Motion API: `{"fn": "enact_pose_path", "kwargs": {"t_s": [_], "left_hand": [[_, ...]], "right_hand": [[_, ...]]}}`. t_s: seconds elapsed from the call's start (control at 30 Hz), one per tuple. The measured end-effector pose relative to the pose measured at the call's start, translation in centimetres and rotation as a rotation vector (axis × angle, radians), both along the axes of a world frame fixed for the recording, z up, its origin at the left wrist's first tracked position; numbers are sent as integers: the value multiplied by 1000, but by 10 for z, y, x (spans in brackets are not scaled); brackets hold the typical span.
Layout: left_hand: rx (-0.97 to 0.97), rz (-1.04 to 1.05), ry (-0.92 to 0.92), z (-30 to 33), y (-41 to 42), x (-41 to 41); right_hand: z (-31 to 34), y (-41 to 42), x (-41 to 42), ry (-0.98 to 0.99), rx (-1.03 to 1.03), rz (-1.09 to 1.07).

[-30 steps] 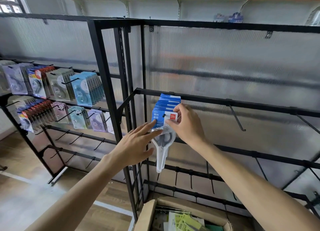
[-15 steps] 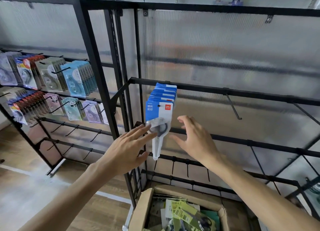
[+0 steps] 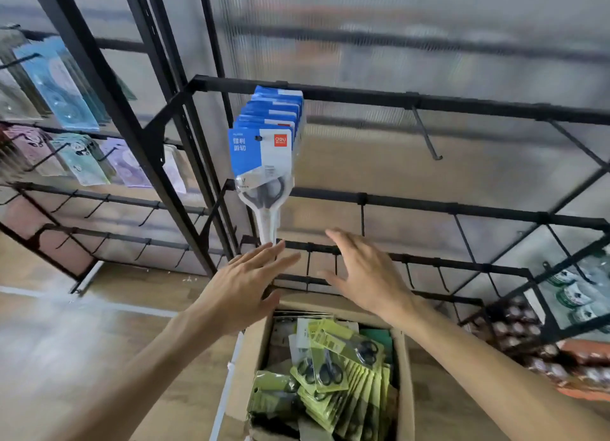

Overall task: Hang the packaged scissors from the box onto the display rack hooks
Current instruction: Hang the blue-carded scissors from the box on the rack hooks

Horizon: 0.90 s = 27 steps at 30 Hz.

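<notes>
Looking down past the rack [image 3: 363, 94], we are holding both hands out, empty, above the box [image 3: 246, 351]: the left hand [image 3: 246, 287] is spreading its fingers straight and loose, gripping nothing, its fingertips lying just under the tip of the front blue pack [image 3: 260, 158], though we cannot tell whether they are touching it; the right hand [image 3: 366, 275] is likewise showing flat, relaxed fingers, hovering near the lower bars at about 1 o'clock from the box and holding nothing. At 12 o'clock from our hands a row of blue packs is hanging on one hook of the top bar, the front one dangling free with its clear blister pointing down. We are judging that this hook is filling up, so one share of the job is looking done. At 6 o'clock the box is sitting open on the floor, and green packs [image 3: 333, 371] of scissors are lying piled inside it, many of them, so we are reckoning that most of the work is waiting. At 2 o'clock a bare hook [image 3: 425, 133] is sticking out from the same bar, and more bare hooks are showing on the bars below it. At 10 o'clock the neighbouring rack is carrying other packs, blurred. We are expecting the hands to go down into the box for a green pack, which will be needing its hole lined up on a bare hook.
</notes>
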<state>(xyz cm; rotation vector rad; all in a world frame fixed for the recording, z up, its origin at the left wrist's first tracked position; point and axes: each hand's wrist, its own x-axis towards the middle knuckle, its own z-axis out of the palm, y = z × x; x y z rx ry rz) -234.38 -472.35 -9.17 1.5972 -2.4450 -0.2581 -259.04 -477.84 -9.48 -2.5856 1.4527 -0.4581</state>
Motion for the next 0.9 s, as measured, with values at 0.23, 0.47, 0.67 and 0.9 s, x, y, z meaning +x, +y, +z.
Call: {"fn": "enact_pose_path", "kwargs": {"t_s": [0.23,0.47,0.67,0.9], "left_hand": [[421,52,-34,-120,32,-37],[739,119,-7,-226,54,-73],[863,173,-25,-281,52,-107],[842,350,35,-317,3,-124]], "right_hand": [[-139,50,-47,245,401,-32],[-220,88,-79,285,629,-128],[-247,109,-102,301,725,-156],[-265,113,-120,292,731,-155]]}}
